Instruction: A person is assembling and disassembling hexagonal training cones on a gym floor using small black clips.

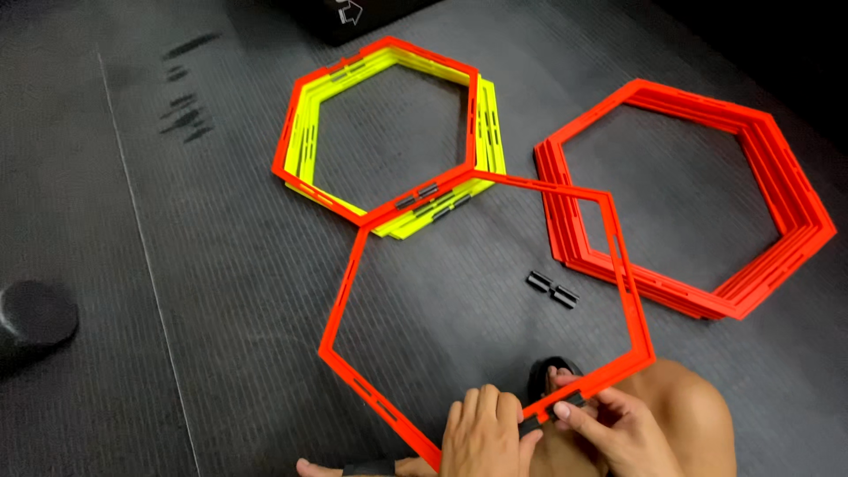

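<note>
An orange hexagon ring lies tilted over the dark mat, its far edge resting against a stack of yellow and orange hexagon rings. My left hand grips its near edge at the bottom. Beside it, my right hand pinches the same edge, fingertips on a small black clip by a gap in the frame. A second stack of orange hexagon rings lies to the right, under the held ring's right side.
Two joined black clips lie on the mat inside the held ring. A dark round weight sits at the left edge. A black box stands at the top. My bare knee is at the bottom right.
</note>
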